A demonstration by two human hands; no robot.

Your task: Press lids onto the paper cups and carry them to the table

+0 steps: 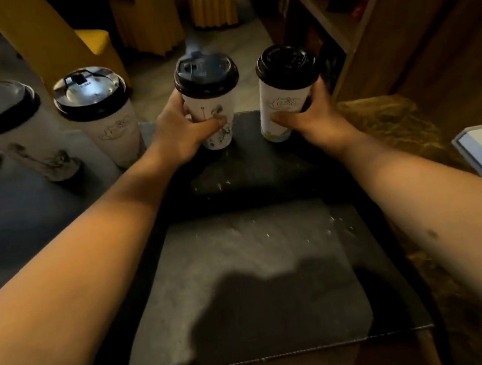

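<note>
At the far end of the dark table there are two lidded paper cups, each with a hand on it. The left hand is wrapped around the left-middle cup, thumb across the front of the printed wall and the other fingers curled around the back, mostly out of sight. The right hand grips the right cup the same way, thumb on the front near the bottom, rest of the fingers around the far side. Both cups have black lids on, and they're upright with their bottoms right at the table surface; can't honestly tell if they're resting on it or lifted a hair. They stand near each other but not touching. Off to the left, two more cups with lids sit side by side: the far-left cup and the second cup, both on a lower grey surface, looking tilted from the wide lens. Behind all that are yellow covered chairs, and a wooden shelf runs along the right. The table has pale specks on it.
</note>
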